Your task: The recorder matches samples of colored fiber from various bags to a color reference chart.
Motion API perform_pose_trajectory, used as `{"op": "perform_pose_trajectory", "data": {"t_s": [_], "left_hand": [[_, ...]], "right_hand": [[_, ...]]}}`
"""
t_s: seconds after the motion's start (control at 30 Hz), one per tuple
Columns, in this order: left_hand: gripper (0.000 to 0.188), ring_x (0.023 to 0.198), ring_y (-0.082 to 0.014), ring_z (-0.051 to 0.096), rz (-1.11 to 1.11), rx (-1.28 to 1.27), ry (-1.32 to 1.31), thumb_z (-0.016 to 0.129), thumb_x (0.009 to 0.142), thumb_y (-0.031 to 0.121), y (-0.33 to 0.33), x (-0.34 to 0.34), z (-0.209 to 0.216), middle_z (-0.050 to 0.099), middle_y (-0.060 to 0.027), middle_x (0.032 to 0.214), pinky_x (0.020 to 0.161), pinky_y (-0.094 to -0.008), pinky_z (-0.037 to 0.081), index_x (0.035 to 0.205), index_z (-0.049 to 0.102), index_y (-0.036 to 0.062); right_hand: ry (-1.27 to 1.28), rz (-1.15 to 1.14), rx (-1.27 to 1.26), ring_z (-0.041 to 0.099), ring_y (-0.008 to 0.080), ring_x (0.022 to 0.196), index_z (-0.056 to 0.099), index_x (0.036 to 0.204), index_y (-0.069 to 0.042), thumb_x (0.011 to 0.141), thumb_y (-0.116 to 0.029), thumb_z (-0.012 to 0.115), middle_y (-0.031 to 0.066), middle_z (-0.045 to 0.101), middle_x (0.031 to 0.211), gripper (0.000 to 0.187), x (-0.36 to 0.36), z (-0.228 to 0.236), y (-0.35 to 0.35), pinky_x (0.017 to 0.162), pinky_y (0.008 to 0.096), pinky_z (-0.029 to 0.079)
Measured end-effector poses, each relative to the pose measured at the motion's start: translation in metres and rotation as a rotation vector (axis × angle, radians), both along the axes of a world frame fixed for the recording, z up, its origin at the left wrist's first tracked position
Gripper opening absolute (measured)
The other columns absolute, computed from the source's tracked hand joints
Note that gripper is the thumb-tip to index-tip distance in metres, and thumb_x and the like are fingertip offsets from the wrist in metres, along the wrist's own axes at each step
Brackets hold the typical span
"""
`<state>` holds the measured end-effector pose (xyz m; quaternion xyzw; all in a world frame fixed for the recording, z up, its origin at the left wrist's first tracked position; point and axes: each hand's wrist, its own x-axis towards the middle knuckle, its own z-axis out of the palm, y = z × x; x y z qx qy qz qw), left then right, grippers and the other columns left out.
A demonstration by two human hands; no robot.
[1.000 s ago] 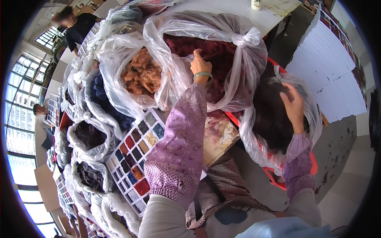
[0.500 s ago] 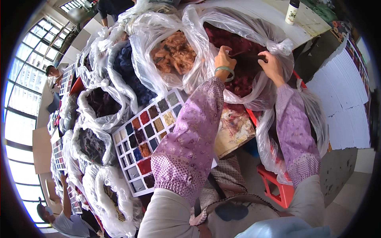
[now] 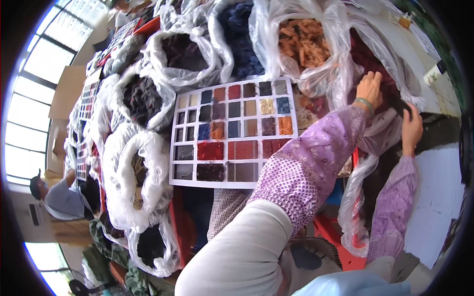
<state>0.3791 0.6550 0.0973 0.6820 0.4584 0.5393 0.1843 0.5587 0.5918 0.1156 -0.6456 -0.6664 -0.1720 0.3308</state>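
Over a plastic bag of dark red fibre (image 3: 373, 56) at the right, my left hand (image 3: 370, 90) is closed, its fingers bent together; what they hold is hidden. It wears a pale green bangle (image 3: 364, 104). Just right of it, at the bag's near edge, my right hand (image 3: 411, 129) pinches a small dark tuft of fibre (image 3: 401, 105) between thumb and fingers. A white sample board (image 3: 232, 184) with rows of coloured swatches lies left of my left forearm.
Bags of orange fibre (image 3: 303, 42), navy fibre (image 3: 240, 42) and dark grey fibre (image 3: 142, 98) crowd the left and back. A bottle (image 3: 434, 73) stands on the white table at far right. A red stool (image 3: 340, 241) is below. Another person (image 3: 64, 195) works at far left.
The view has swung left, so the bags and board appear further right and the board shows whole. Both hands remain at the dark red fibre, the right one now lower beside the bag's edge.
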Motion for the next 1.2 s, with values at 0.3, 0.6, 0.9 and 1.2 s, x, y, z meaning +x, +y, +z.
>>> {"op": "perform_pose_trajectory", "data": {"t_s": [0.3, 0.6, 0.9, 1.2], "left_hand": [[0.026, 0.076, -0.0350, 0.055, 0.050, -0.013, -0.181, 0.059, 0.061, 0.008, -0.036, -0.063, 0.043, 0.056, -0.0149, 0.080, 0.066, -0.0441, 0.043, 0.085, 0.049, 0.0056], [0.021, 0.071, -0.0260, 0.060, 0.451, -0.054, 0.050, 0.062, 0.066, 0.006, -0.209, -0.400, 0.009, 0.061, -0.0114, 0.077, 0.062, -0.0328, 0.048, 0.086, 0.057, 0.0046], [0.013, 0.082, -0.0210, 0.053, 0.420, -0.069, 0.819, 0.057, 0.069, 0.005, -0.315, -0.508, -0.038, 0.053, -0.0028, 0.080, 0.063, -0.0314, 0.049, 0.081, 0.057, 0.0107], [0.023, 0.098, -0.0287, 0.054, 0.386, -0.238, 0.427, 0.059, 0.068, 0.001, -0.305, -0.522, -0.071, 0.055, -0.0106, 0.111, 0.079, -0.0334, 0.046, 0.086, 0.065, 0.0129]], "right_hand": [[0.048, 0.010, 0.136, 0.058, 0.0282, 0.090, 0.060, 0.101, -0.009, 0.083, -0.023, 0.057, 0.0129, 0.061, 0.100, 0.024, -0.001, 0.019, -0.018, 0.074, 0.0322, 0.045], [0.981, 0.583, -0.470, 0.048, 0.0045, 0.079, 0.060, 0.093, -0.003, 0.087, -0.017, 0.053, -0.0027, 0.056, 0.086, 0.017, -0.227, -0.012, -0.109, 0.072, 0.0174, 0.037], [0.812, 0.903, -0.765, 0.057, 0.0097, 0.059, 0.059, 0.078, -0.003, 0.076, -0.012, 0.061, 0.0038, 0.060, 0.064, 0.010, -0.462, -0.055, -0.195, 0.053, 0.0239, 0.044], [0.572, 0.854, -0.315, 0.055, 0.0285, 0.057, 0.045, 0.069, -0.005, 0.070, -0.004, 0.057, 0.0095, 0.053, 0.061, 0.013, -0.536, -0.088, -0.204, 0.050, 0.0369, 0.042]]}}
